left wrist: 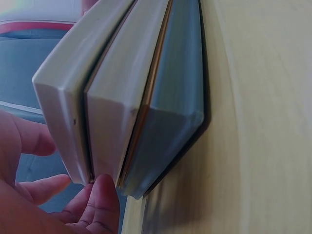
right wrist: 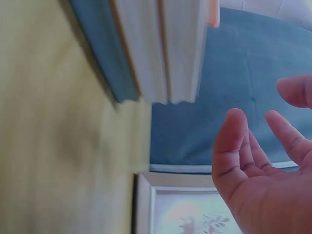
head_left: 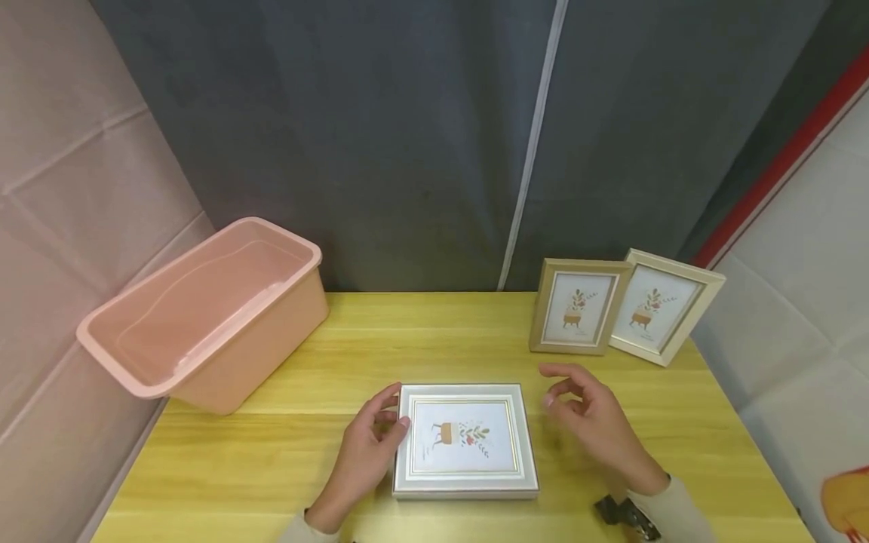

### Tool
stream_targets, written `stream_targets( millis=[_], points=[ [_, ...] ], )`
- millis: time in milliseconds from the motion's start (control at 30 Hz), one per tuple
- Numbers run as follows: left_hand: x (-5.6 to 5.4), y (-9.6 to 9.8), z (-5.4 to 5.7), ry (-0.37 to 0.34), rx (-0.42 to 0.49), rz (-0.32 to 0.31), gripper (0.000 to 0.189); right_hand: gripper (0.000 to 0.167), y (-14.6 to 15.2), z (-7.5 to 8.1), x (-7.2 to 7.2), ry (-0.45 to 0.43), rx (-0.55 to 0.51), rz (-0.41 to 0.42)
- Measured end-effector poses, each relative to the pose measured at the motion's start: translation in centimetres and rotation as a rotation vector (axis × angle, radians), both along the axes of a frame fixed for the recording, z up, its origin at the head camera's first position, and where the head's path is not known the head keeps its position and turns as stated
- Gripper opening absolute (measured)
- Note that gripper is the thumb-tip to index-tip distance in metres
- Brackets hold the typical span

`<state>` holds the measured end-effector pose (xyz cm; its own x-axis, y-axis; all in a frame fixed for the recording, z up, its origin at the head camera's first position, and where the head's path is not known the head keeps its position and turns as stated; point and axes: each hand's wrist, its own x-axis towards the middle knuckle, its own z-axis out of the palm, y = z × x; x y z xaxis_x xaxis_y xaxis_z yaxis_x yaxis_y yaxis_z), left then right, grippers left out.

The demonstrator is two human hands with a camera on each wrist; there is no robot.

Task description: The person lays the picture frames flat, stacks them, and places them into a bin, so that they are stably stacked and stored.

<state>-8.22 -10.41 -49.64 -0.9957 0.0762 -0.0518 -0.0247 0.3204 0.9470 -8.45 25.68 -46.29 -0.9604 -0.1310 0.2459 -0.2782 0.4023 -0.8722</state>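
Observation:
A stack of three picture frames lies flat on the table. On top is a white picture frame (head_left: 467, 486) with gold inner lines and a potted-plant print. From the side, the left wrist view shows a pale middle frame (left wrist: 114, 92) and a blue-grey bottom frame (left wrist: 178, 78). My left hand (head_left: 363, 456) is at the stack's left side, fingertips (left wrist: 105, 187) against the edge near the corner, thumb over the top frame's rim. To the right of the stack, my right hand (head_left: 597, 422) hovers apart from it, fingers loosely bent, holding nothing.
At the back right a tan picture frame (head_left: 580, 347) stands upright, overlapping a cream picture frame (head_left: 692, 320) beside it. A pink plastic bin (head_left: 251, 354) stands at the back left. Behind the wooden table (head_left: 428, 324) hangs a dark grey curtain (head_left: 407, 151).

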Motion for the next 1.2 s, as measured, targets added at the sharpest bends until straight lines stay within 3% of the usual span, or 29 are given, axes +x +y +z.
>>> stream_targets(
  millis=[200,633,867,1200],
  points=[
    [0.0,0.0,0.0,-0.001,0.0,-0.004,0.056,0.034,0.7,1.8,-0.8,0.013,0.052,-0.051],
    [0.1,-0.1,0.1,-0.005,-0.002,-0.027,0.057,0.033,2.6,4.2,-2.4,0.138,0.13,-0.114],
    [0.5,-0.3,-0.1,-0.012,-0.027,-0.008,0.056,0.033,3.6,4.8,-3.4,0.189,0.114,-0.108],
    [0.1,-0.1,0.1,0.02,-0.013,-0.026,0.055,0.04,5.1,5.6,-5.4,0.258,0.096,-0.123]
  ],
)
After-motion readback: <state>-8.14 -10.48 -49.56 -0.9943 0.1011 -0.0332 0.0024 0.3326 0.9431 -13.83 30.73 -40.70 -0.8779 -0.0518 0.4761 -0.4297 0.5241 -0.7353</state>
